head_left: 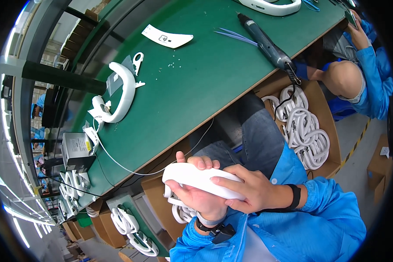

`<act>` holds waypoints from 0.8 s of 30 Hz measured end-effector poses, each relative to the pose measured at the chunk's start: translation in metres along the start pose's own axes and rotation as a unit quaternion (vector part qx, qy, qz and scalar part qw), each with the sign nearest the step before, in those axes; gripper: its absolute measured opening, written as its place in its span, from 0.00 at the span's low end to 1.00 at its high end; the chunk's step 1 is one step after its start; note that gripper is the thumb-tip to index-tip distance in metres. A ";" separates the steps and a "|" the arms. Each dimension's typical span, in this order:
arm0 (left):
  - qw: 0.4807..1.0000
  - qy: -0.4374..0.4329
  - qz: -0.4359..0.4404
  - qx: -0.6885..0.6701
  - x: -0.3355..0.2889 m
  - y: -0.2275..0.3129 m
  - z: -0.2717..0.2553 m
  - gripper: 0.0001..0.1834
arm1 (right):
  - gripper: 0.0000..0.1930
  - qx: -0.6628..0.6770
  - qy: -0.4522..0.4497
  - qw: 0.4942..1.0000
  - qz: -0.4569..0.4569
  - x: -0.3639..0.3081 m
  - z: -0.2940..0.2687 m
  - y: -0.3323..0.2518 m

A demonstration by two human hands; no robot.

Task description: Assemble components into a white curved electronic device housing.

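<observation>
Over my lap I hold a smooth, curved white plastic piece in both hands. My left hand supports it from below, with the thumb along the near side and the fingertips curling over the far edge. From the right, my right hand grips its other end, fingers laid across the top. The piece's underside is hidden by my palms. On the green bench beyond lies a white C-shaped part, beside a small white ring-ended piece.
A dark electric screwdriver lies near the bench edge beside thin bluish strips. A curved white panel and small white bits lie farther back. Right of my legs, a cardboard box holds several white loops. Another person's hand holds a phone.
</observation>
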State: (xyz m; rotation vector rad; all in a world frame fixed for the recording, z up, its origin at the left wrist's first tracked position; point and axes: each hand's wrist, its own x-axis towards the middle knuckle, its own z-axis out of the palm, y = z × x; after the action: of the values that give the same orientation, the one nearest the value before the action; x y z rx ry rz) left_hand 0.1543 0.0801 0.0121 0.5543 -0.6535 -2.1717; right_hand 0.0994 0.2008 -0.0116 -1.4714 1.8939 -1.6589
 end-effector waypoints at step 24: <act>0.999 0.003 0.009 0.043 0.002 -0.012 0.008 0.27 | 0.31 0.059 -0.017 0.998 0.018 0.008 -0.017 0.011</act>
State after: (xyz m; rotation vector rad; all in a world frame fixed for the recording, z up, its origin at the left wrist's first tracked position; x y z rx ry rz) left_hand 0.1416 0.0873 0.0100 0.5984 -0.7479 -2.1317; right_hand 0.0779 0.2038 -0.0122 -1.4027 1.7613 -1.6888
